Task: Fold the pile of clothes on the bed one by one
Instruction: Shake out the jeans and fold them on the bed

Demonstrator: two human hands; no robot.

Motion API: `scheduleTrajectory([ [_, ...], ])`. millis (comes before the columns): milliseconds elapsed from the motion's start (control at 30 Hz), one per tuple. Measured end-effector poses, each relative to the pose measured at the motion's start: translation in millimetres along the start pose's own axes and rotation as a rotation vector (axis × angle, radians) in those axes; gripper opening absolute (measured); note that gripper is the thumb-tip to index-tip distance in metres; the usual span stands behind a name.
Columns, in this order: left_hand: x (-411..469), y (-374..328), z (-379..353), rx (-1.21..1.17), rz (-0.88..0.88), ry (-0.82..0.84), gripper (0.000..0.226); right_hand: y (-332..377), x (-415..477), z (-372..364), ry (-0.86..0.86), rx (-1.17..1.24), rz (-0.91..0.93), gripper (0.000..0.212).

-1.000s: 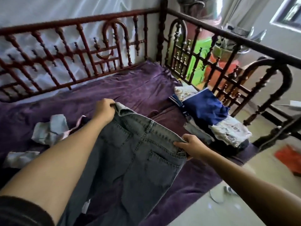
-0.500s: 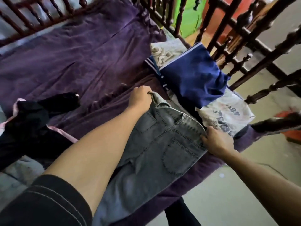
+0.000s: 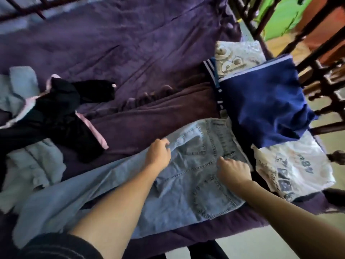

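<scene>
Gripped flat, unfolded jeans [image 3: 186, 193] near the waistband with curled fingers of left hand [image 3: 157, 154] and right hand [image 3: 233, 170]; had folded stack [image 3: 261, 109] done, crumpled pile [image 3: 56, 113] left.

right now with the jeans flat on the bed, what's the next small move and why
Probably lift the far edge that the left hand grips and fold the jeans in half lengthwise: they lie spread, back pockets up, right hand near the waistband.
</scene>
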State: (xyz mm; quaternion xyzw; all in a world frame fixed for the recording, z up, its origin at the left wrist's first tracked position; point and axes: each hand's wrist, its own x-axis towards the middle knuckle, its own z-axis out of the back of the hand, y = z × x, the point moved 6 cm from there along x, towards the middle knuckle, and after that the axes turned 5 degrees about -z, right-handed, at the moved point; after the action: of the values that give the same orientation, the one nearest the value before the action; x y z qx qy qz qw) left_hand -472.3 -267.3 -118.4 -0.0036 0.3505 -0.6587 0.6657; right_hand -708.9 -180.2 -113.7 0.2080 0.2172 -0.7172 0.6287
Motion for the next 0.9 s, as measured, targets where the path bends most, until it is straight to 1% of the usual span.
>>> scheduleTrajectory([
  [67,-34,48,5,-0.021,0.105,-0.009,0.025,38,10,16,0.017,-0.008,0.081,0.023],
  [167,-85,119,15,-0.059,0.221,-0.066,0.026,104,18,36,-0.010,-0.047,0.196,0.021],
  [300,-146,217,25,-0.023,0.390,-0.128,0.025,196,16,34,-0.011,-0.143,0.348,0.027],
  [367,-170,265,28,0.021,0.433,-0.157,0.028,238,14,22,0.006,-0.204,0.409,0.028],
  [467,-204,337,39,0.178,0.533,-0.166,0.036,296,11,-5,0.044,-0.237,0.465,0.031],
  [567,-228,404,46,0.320,0.593,-0.178,0.050,350,15,-34,0.030,-0.188,0.541,0.045],
  [633,-237,440,46,0.360,0.572,-0.192,0.060,383,19,-51,0.009,-0.129,0.600,0.058],
  [667,-241,456,43,0.377,0.564,-0.189,0.063,398,21,-60,0.003,-0.119,0.631,0.063],
  [733,-249,486,36,0.429,0.602,-0.145,0.063,423,26,-81,0.039,-0.136,0.643,0.069],
  [767,-254,499,34,0.441,0.633,-0.131,0.060,431,28,-89,0.068,-0.155,0.617,0.066],
  [833,-260,518,36,0.423,0.664,-0.145,0.044,437,30,-97,0.078,-0.166,0.557,0.043],
  [867,-259,524,41,0.413,0.635,-0.167,0.033,438,30,-95,0.058,-0.130,0.540,0.031],
  [900,-257,525,49,0.395,0.576,-0.207,0.025,436,29,-89,0.029,-0.073,0.526,0.024],
])
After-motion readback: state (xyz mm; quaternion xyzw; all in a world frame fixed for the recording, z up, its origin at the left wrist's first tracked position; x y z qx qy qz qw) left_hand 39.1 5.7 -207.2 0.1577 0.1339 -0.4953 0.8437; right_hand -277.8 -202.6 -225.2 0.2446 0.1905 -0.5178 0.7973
